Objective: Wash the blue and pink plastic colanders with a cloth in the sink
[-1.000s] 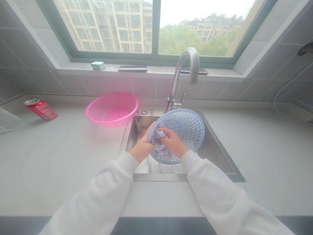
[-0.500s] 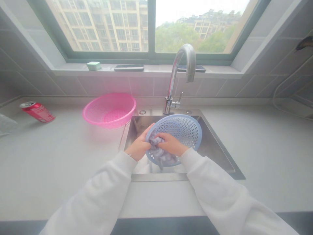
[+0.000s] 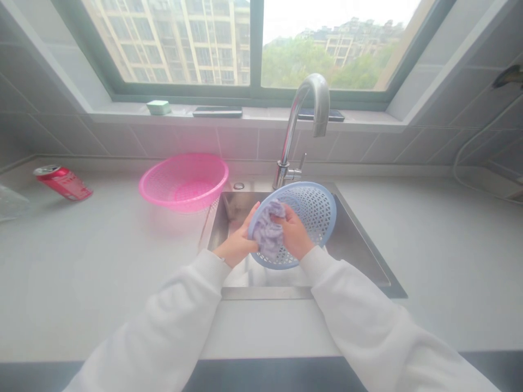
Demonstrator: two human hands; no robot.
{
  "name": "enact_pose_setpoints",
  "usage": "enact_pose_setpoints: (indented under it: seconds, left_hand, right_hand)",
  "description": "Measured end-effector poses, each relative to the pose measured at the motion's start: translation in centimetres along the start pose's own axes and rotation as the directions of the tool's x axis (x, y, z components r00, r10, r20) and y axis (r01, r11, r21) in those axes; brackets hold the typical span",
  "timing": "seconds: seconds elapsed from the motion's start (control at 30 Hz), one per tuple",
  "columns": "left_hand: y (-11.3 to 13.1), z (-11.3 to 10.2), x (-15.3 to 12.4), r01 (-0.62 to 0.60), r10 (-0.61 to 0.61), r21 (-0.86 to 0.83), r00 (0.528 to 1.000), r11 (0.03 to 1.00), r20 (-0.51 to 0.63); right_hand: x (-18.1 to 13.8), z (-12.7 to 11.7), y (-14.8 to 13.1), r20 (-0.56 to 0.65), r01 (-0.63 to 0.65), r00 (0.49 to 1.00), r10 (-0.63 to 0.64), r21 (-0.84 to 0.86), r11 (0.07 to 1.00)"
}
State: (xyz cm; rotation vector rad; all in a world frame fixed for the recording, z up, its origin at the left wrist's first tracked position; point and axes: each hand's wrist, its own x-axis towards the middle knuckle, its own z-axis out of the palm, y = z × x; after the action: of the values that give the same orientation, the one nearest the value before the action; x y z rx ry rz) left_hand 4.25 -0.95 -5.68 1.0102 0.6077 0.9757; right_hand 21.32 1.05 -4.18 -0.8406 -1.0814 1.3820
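Over the sink [image 3: 359, 245], a light blue plastic colander [image 3: 316, 215] with a pierced wall is tilted, its open side facing me. My left hand [image 3: 239, 239] grips its left rim, thumb on the near side and the other fingers behind. Bunched in my right hand [image 3: 295, 231] is a pale purple-grey cloth [image 3: 269, 231], pressed against the colander's inner left side near the rim. The cloth hides part of the inside. Above and behind the colander stands the chrome faucet [image 3: 321, 103]; no water stream shows from its spout.
A pink plastic basket [image 3: 183, 204] stands left of the sink. Farther left, a red drink can [image 3: 65, 183] leans, beside a clear plastic item [image 3: 10, 204] at the edge. A pale green box [image 3: 158, 107] and flat dark objects lie on the windowsill [image 3: 265, 114].
My right hand has moved the cloth upward along the colander's inner wall, and the cloth is bunched higher. The colander has risen slightly, still held by my left hand.
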Motion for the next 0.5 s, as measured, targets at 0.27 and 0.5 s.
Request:
enact_pose_setpoints:
  seconds: [0.27,0.5]
  left_hand:
    - [-0.1,0.6,0.4,-0.100,0.053,-0.225,0.977,0.969,-0.206]
    - [0.5,-0.2,0.8,-0.148,0.060,-0.222,0.931,0.964,-0.359]
  right_hand:
    - [-0.1,0.5,0.6,0.357,0.295,0.930,-0.084,-0.592,0.750]
    - [-0.6,-0.1,0.0,0.460,0.370,0.867,0.194,-0.853,0.369]
